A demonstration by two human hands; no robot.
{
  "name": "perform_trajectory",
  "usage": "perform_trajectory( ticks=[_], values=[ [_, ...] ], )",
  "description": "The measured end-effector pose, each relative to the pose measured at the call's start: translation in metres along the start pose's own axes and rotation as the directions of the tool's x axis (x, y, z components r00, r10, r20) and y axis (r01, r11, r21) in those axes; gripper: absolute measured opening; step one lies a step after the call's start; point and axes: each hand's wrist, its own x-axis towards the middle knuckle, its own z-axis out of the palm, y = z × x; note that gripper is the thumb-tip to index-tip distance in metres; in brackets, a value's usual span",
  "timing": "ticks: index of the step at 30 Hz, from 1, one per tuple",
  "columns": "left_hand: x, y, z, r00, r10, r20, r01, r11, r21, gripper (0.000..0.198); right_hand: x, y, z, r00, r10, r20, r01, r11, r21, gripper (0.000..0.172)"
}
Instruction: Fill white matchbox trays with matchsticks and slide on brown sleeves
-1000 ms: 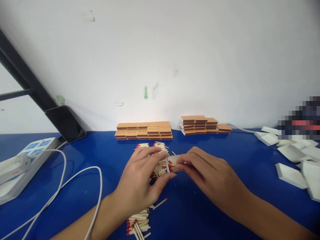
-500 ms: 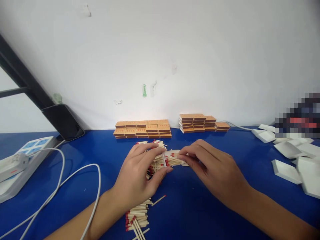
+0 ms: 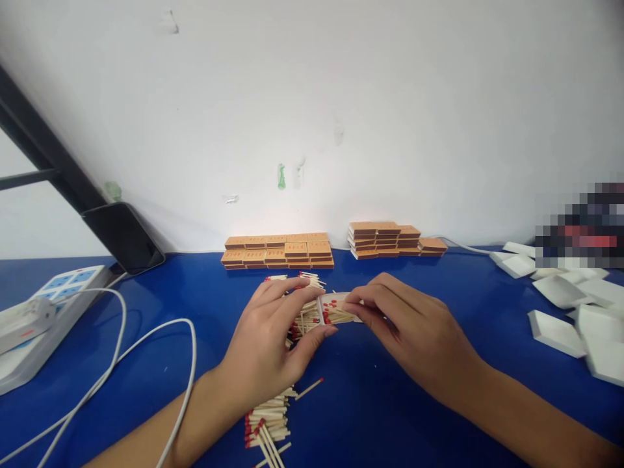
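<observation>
White tray (image 3: 320, 311): over the middle of the blue table (image 3: 390, 416), between both hands, red-tipped matches (image 3: 336, 316) lying inside.
Left hand (image 3: 275, 338): thumb and fingers grasp the tray's left end.
Right hand (image 3: 414, 322): thumb and fingertips drawn together at the tray's right end — whether they pinch a match, I cannot tell.
Loose matches (image 3: 268, 419): one pile toward the table's near edge, others partly hidden behind the left hand.
Back edge: orange matchboxes (image 3: 277, 252) stacked in two groups.
Table's right side: pale trays (image 3: 558, 335), scattered and overlapping.
</observation>
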Motion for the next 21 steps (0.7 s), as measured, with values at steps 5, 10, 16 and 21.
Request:
perform_trajectory(
  ticks=[5,10,16,21],
  values=[
    [-0.0005,-0.0009,-0.0003,1.000,0.000,0.005,0.000,1.000,0.010,0.037,0.0003,-0.0008,-0.0019,1.000,0.000,-0.017,0.000,1.000,-0.010,0.007],
    [-0.0026,0.0017,0.0012,0.999,-0.019,0.032,0.018,1.000,0.005,0.036,-0.0004,-0.0017,0.0006,1.000,-0.005,0.005,0.005,1.000,-0.012,0.010],
    [-0.0024,0.0020,0.0027,0.998,-0.068,0.004,0.068,0.998,-0.002,0.035,0.0011,0.0013,-0.0007,0.999,0.049,0.015,-0.050,0.996,0.069,0.009],
    [0.0014,-0.0004,-0.0004,0.994,-0.098,-0.055,0.099,0.995,0.016,0.032,0.0027,0.0003,-0.0035,0.997,0.071,0.014,-0.072,0.992,0.101,0.004]
  ],
)
